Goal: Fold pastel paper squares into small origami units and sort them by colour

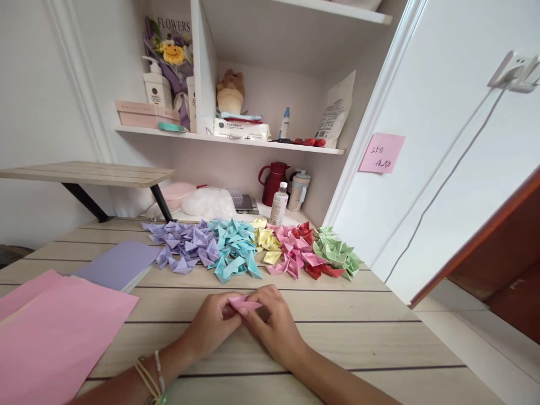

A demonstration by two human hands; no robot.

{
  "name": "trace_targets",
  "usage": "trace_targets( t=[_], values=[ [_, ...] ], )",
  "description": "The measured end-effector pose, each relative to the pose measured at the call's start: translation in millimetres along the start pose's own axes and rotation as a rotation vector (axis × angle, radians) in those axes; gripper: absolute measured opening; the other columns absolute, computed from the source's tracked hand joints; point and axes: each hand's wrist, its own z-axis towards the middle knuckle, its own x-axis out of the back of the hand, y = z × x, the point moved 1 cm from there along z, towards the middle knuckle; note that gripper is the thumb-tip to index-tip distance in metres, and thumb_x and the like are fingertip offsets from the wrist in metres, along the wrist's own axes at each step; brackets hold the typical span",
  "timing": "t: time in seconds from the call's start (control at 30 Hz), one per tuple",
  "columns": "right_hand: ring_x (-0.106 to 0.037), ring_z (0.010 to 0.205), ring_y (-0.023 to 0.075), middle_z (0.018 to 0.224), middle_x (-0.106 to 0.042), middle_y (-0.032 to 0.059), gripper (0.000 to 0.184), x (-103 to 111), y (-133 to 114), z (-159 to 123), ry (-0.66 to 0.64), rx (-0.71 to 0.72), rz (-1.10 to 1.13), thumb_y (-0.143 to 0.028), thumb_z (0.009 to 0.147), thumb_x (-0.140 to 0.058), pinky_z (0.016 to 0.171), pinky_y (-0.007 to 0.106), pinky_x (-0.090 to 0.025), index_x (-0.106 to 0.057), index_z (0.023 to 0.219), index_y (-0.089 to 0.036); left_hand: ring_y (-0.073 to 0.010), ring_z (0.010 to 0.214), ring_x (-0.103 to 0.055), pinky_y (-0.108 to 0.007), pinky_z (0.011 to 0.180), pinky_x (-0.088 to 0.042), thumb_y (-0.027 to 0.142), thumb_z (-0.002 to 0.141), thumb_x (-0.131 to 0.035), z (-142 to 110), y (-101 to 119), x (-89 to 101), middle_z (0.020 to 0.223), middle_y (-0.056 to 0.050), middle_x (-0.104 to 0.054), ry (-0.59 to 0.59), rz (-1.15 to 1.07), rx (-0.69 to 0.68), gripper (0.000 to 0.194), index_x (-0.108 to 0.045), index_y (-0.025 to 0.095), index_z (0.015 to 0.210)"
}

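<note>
A small folded pink paper piece (245, 304) is pinched between both hands, low over the near middle of the table. My left hand (213, 322) closes on its left end with thumb and fingers. My right hand (275, 322) grips its right side, the thumb pressed on the front. Beyond the hands lie folded paper boats heaped by colour: purple (185, 246), light blue (236, 250), yellow (265, 235), pink (293, 247), red (327, 271) and green (337, 251).
Pink paper sheets (63, 337) and a purple stack (120, 261) lie at the left. A small raised wooden shelf (90, 173) stands behind them. A bottle (279, 203) and a dark red jug (275, 183) stand behind the boats. Wall shelves hold toiletries and boxes.
</note>
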Motion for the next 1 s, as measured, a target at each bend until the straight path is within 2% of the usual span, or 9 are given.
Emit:
trace_targets(
  t=[0.13, 0.27, 0.37, 0.5, 0.63, 0.7, 0.8, 0.9, 1.0],
  values=[
    [-0.053, 0.077, 0.0169, 0.078, -0.059, 0.0025, 0.008, -3, 9, 1, 0.062, -0.113, 0.045, -0.026, 0.080, -0.056, 0.069, 0.027, -0.040, -0.058, 0.082, -0.019, -0.0213, 0.082, -0.064, -0.030, 0.074, -0.050, 0.020, 0.073, -0.057, 0, 0, -1.8, 0.088, -0.008, -0.070, -0.028, -0.069, 0.029, 0.025, -0.067, 0.012, 0.094],
    [-0.052, 0.078, 0.0171, 0.082, -0.058, 0.0028, 0.016, -2, 11, 2, 0.160, -0.087, -0.017, -0.022, 0.072, -0.063, 0.070, 0.028, -0.041, -0.055, 0.086, -0.018, -0.0218, 0.081, -0.065, -0.030, 0.072, -0.051, 0.020, 0.073, -0.057, -1, 0, -2.6, 0.086, -0.008, -0.071, -0.019, -0.052, 0.023, 0.024, -0.068, 0.012, 0.092],
    [-0.052, 0.077, 0.0166, 0.080, -0.057, 0.0024, 0.009, 0, 4, 1, 0.085, -0.019, -0.049, -0.022, 0.073, -0.062, 0.070, 0.027, -0.041, -0.058, 0.080, -0.019, -0.0210, 0.078, -0.065, -0.028, 0.068, -0.050, 0.015, 0.072, -0.055, -1, -1, -1.2, 0.081, -0.006, -0.071, -0.008, 0.006, 0.011, 0.023, -0.069, 0.013, 0.090],
    [-0.053, 0.069, 0.0144, 0.084, -0.056, 0.0025, 0.024, -1, -1, -1, 0.024, -0.031, -0.039, -0.028, 0.067, -0.069, 0.060, 0.025, -0.043, -0.057, 0.086, -0.019, -0.0201, 0.077, -0.065, -0.027, 0.068, -0.049, 0.006, 0.066, -0.051, 0, -4, 0.9, 0.082, -0.004, -0.071, -0.023, -0.002, 0.014, 0.032, -0.068, 0.014, 0.092],
    [-0.054, 0.063, 0.0126, 0.085, -0.057, 0.0036, 0.019, -1, 4, 0, 0.037, -0.050, -0.067, -0.027, 0.072, -0.063, 0.056, 0.023, -0.045, -0.057, 0.088, -0.019, -0.0211, 0.081, -0.065, -0.027, 0.071, -0.049, 0.014, 0.071, -0.053, 0, -2, -0.3, 0.085, -0.005, -0.071, -0.006, 0.023, -0.014, 0.024, -0.068, 0.015, 0.089],
    [-0.057, 0.066, 0.0135, 0.085, -0.060, 0.0042, 0.016, 0, 6, 0, 0.018, -0.001, -0.110, -0.024, 0.077, -0.057, 0.060, 0.024, -0.046, -0.058, 0.092, -0.019, -0.0215, 0.077, -0.066, -0.027, 0.067, -0.050, 0.021, 0.074, -0.054, -1, -1, -1.0, 0.081, -0.006, -0.071, 0.012, 0.027, 0.001, 0.022, -0.068, 0.014, 0.089],
    [-0.061, 0.076, 0.0154, 0.091, -0.064, 0.0054, 0.023, 3, 6, 0, -0.017, 0.089, -0.212, -0.019, 0.083, -0.048, 0.068, 0.025, -0.047, -0.058, 0.103, -0.021, -0.0204, 0.072, -0.066, -0.026, 0.063, -0.050, 0.027, 0.075, -0.055, -1, 0, -0.6, 0.080, -0.006, -0.071, 0.070, 0.009, 0.026, 0.025, -0.066, 0.015, 0.094],
    [-0.062, 0.072, 0.0158, 0.087, -0.067, 0.0053, 0.030, 3, 6, 0, -0.015, 0.121, -0.371, -0.018, 0.085, -0.045, 0.063, 0.024, -0.046, -0.054, 0.113, -0.021, -0.0182, 0.068, -0.065, -0.023, 0.059, -0.049, 0.026, 0.073, -0.057, 0, 1, 0.0, 0.081, -0.005, -0.070, 0.158, 0.033, 0.006, 0.025, -0.064, 0.015, 0.094],
    [-0.063, 0.066, 0.0163, 0.081, -0.068, 0.0052, 0.033, -2, 6, 2, -0.014, 0.128, -0.558, -0.022, 0.085, -0.045, 0.058, 0.023, -0.044, -0.051, 0.118, -0.020, -0.0157, 0.059, -0.063, -0.020, 0.052, -0.046, 0.023, 0.072, -0.056, 1, 2, -1.7, 0.070, -0.003, -0.068, 0.208, 0.095, -0.026, 0.020, -0.064, 0.015, 0.089]
  ],
)
